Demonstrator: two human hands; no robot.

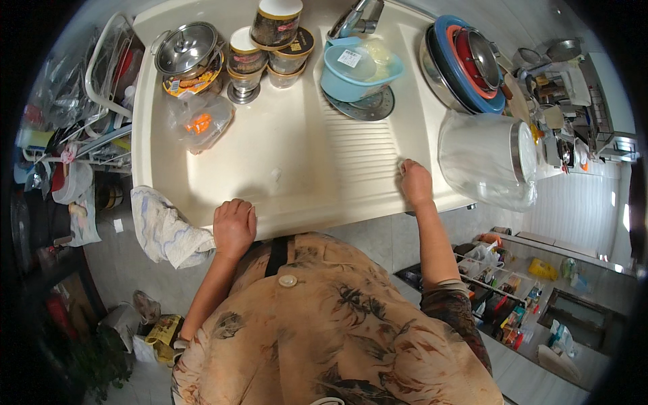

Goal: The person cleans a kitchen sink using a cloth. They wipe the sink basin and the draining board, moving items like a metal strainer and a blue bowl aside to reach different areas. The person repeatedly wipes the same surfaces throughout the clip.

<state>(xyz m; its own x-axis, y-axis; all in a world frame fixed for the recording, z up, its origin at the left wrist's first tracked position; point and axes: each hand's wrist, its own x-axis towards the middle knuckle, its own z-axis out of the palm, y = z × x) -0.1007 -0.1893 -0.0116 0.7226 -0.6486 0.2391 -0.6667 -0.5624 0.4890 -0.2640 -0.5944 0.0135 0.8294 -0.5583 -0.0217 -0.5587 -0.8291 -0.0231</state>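
My left hand (235, 228) lies over the front rim of a cream sink (283, 228), its fingers curled over the edge into the basin. Draped over the front left corner next to it is a white cloth with bluish lines (162, 228). On the right, my right hand (417, 183) is closed at the edge of the ribbed washboard slope (362, 147). A small pale thing (402, 166) shows at its fingers, mostly hidden. Toward the back stands a light blue plastic basin (357, 86) with clear and yellowish containers in it, on a round perforated metal plate (372, 109).
Stacked tubs (276, 30), a lidded steel pot (186, 48) and a plastic bag with something orange (202, 121) stand at the back left. A faucet (357, 23) overhangs the basin. Nested bowls (466, 66) and a bag-wrapped pot (483, 157) sit right; a wire rack (96, 86) left.
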